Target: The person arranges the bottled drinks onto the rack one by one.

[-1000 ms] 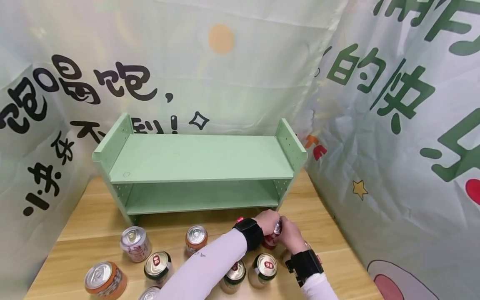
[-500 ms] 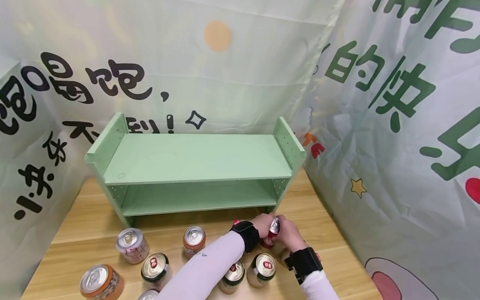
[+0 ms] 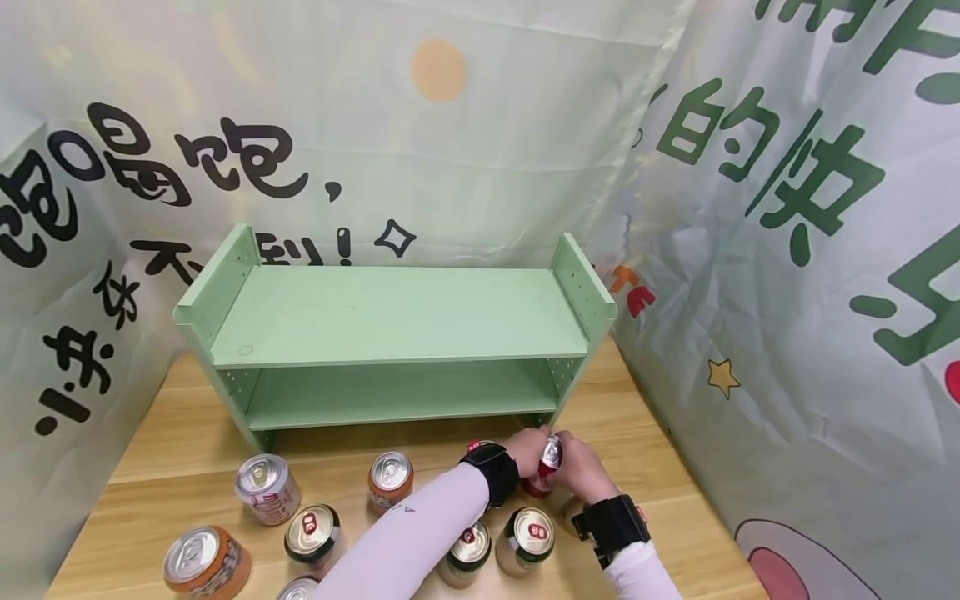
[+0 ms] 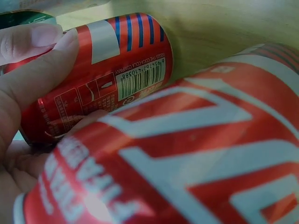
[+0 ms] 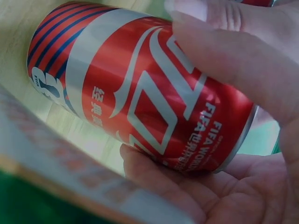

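Both hands meet near the shelf's right front foot, at a red cola can (image 3: pixel 551 454) whose silver end shows between them. My left hand (image 3: pixel 527 450) grips a red cola can (image 4: pixel 140 77) with a barcode in the left wrist view, thumb over it and fingers under it. Another red cola can (image 4: pixel 196 140) fills that view's foreground. In the right wrist view my right hand (image 5: pixel 233 56) grips a red cola can (image 5: pixel 145 84) between thumb and fingers. I cannot tell whether both hands hold the same can; hands and sleeve hide much of it.
A two-tier green shelf (image 3: pixel 397 317) stands at the back of the wooden table (image 3: pixel 637 467). Orange cans (image 3: pixel 206 562) (image 3: pixel 390 482), a pink-silver can (image 3: pixel 267 489), and dark-rimmed cans (image 3: pixel 313 536) (image 3: pixel 467 554) (image 3: pixel 525 542) stand in front. A printed cloth (image 3: pixel 487 167) hangs behind.
Both hands shift slightly left with the red can, and more of its silver end shows between them than a second ago. The other cans stay standing; the view sways slightly.
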`<control>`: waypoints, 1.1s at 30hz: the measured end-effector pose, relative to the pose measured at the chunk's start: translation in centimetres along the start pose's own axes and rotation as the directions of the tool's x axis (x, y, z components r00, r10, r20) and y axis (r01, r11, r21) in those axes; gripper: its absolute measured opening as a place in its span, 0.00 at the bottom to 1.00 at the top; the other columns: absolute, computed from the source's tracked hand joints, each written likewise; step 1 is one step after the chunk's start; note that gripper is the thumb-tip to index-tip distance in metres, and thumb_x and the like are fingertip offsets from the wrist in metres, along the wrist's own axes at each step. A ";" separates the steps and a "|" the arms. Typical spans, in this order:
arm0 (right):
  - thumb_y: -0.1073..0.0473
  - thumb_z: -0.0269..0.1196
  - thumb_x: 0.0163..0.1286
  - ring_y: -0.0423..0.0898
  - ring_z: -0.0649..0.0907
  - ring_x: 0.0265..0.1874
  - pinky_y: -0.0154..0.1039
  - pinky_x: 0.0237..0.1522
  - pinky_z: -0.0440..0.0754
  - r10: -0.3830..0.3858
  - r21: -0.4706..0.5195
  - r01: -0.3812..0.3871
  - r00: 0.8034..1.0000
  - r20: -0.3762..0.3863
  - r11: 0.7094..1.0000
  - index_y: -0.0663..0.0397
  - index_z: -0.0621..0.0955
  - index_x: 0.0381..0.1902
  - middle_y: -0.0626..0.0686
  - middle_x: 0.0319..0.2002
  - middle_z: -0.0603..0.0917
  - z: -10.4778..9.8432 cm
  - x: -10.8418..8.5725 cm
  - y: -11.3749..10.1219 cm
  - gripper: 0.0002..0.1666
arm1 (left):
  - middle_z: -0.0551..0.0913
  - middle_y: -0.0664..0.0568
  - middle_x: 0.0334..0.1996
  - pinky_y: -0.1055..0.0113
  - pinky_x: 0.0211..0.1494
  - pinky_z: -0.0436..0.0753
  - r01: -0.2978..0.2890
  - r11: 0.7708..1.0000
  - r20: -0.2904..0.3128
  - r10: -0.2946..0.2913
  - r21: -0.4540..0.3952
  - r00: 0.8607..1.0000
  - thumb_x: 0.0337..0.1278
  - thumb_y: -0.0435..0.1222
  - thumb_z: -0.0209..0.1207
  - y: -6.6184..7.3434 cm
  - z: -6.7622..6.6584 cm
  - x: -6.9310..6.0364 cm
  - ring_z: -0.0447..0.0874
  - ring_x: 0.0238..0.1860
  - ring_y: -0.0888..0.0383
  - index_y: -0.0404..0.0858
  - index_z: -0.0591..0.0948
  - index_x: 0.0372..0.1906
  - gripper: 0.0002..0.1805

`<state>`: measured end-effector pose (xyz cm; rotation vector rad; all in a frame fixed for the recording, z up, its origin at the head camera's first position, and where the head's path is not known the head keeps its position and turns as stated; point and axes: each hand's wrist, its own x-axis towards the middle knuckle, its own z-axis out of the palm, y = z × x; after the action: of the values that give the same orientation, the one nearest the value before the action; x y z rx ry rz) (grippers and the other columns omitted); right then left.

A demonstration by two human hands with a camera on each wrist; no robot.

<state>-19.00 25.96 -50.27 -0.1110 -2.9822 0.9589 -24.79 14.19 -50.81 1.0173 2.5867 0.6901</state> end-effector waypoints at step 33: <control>0.62 0.79 0.25 0.45 0.80 0.30 0.39 0.32 0.78 -0.121 -0.013 0.121 0.992 -0.021 0.993 0.59 0.80 0.36 0.51 0.31 0.83 -3.3 -0.3 -1.6 0.33 | 0.77 0.59 0.24 0.80 0.30 0.73 -0.141 0.987 -0.030 0.139 -0.082 0.990 0.16 0.31 0.78 0.2 -3.6 -0.6 0.73 0.27 0.65 0.39 0.79 0.31 0.25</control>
<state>-18.76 26.53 -46.67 0.0588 -2.9358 0.9204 -25.71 12.76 -47.63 1.1792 2.5014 0.8433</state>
